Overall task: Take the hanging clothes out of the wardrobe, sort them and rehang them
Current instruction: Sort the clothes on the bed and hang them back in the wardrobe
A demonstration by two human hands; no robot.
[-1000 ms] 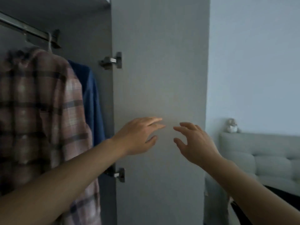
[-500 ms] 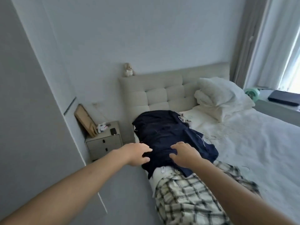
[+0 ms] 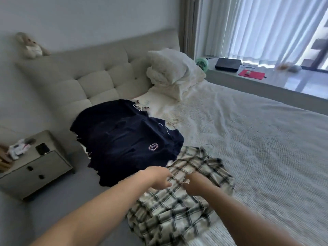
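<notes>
Head view looks down on a bed that carries the clothes. 2 piles lie along its left edge: a navy garment with a small round emblem, partly hanging over the side, and just below it a cream-and-black plaid shirt, its lower part also draped over the edge. White hanger wires show at the navy collar.

Both hands meet on the upper part of the plaid shirt. The left hand has its fingers curled down into the cloth, and the right hand is bunched on the fabric beside it; the picture is blurred, so whether each truly pinches the cloth I cannot tell.

The right half of the bed is open quilt. A heap of white pillows sits against the tufted headboard, with a soft toy on its top corner. Left of the bed stands a nightstand with 2 drawers, a phone on top. A strip of floor separates them. A window ledge runs beyond the far side.
</notes>
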